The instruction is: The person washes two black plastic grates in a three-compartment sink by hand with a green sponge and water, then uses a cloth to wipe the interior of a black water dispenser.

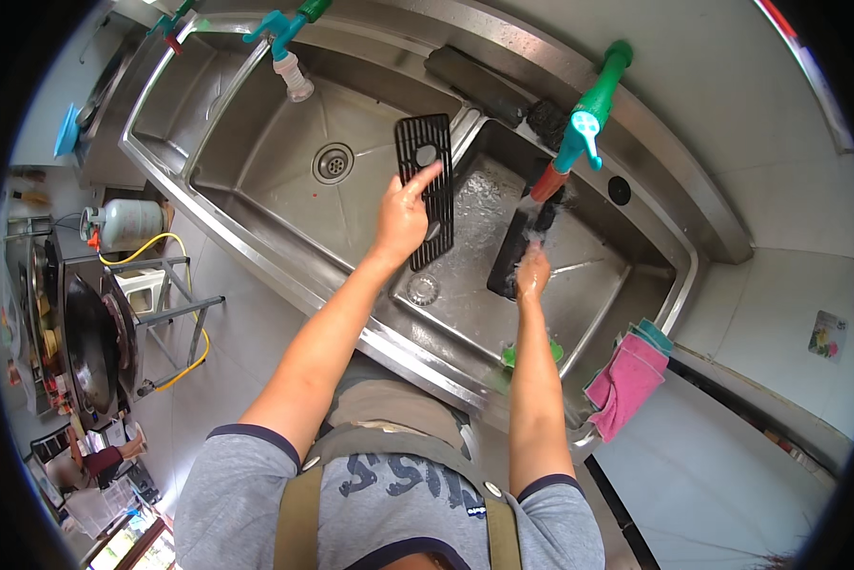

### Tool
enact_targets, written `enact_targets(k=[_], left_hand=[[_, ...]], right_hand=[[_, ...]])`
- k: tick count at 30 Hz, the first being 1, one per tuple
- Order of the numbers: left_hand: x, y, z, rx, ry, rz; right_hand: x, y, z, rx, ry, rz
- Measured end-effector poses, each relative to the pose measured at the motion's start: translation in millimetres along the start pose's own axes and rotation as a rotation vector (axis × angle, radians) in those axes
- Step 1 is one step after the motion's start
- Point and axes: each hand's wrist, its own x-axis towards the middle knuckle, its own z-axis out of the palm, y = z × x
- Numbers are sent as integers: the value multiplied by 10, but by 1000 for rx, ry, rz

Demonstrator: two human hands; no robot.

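My left hand (pixel 402 221) grips a black slotted grate (pixel 439 206) by its near left edge, index finger stretched along the slats. The grate is held upright above the divider between two sink basins and has a round opening near its far end. At the right basin (pixel 462 306), my right hand (pixel 534 271) holds the near right edge of a narrow black tray (pixel 506 260). Water runs from the red-ended tap (pixel 576 142) onto the tray and over my fingers, which splashing partly hides. The tray's far end lies behind the tap's spout.
Another tap (pixel 284 46) with a pale nozzle overhangs the left basin (pixel 277 178). A green object (pixel 509 355) lies by my right forearm. Pink cloth (pixel 630 385) drapes over the right rim. Behind on the left are a gas cylinder (pixel 131 224), a wok (pixel 90 342) and a person (pixel 95 463).
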Motion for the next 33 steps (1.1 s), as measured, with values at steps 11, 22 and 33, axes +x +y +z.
enact_targets(k=[11, 22, 33], left_hand=[[-7, 121, 787, -967, 16, -848], [-107, 245, 914, -716, 456, -530], [-147, 340, 778, -847, 421, -799]], right_hand=[[-286, -992, -493, -36, -322, -291], [-600, -794, 216, 1213, -231, 518], [-14, -522, 50, 359, -56, -60]])
